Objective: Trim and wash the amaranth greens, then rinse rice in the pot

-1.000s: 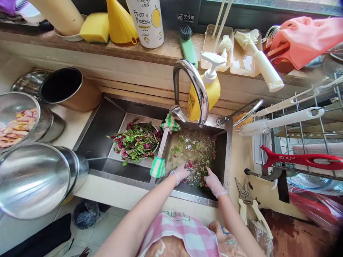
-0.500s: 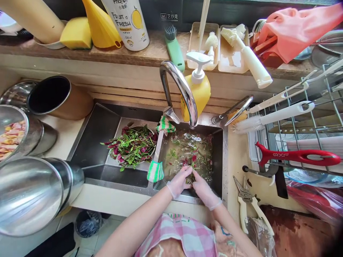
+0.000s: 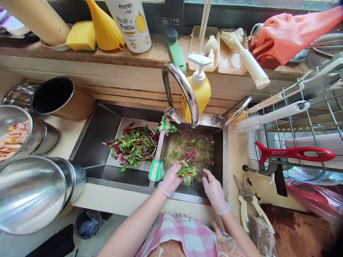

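My left hand (image 3: 171, 180), in a thin clear glove, grips a small bunch of leafy greens (image 3: 187, 172) over the front of the right basin. To its right, my gloved right hand (image 3: 213, 189) is apart from the bunch at the water's edge, fingers bent close together; whether anything is between them cannot be made out. Green and purplish leaves float in the cloudy water (image 3: 197, 144). A heap of red and green leaves (image 3: 134, 146) lies in the left basin. Green-striped cloths (image 3: 156, 171) hang on the divider between the basins.
A chrome faucet (image 3: 184, 85) arches over the right basin, with a yellow pump bottle (image 3: 199, 94) behind it. Metal pots (image 3: 30, 194) stand at the left. At the right are a wire rack (image 3: 316, 125), a red peeler (image 3: 297, 154) and pruning shears (image 3: 248, 200) on the counter.
My hands have separated: the left moved left with the bunch, the right moved right. More of the greens now shows. The camera view has shifted slightly.
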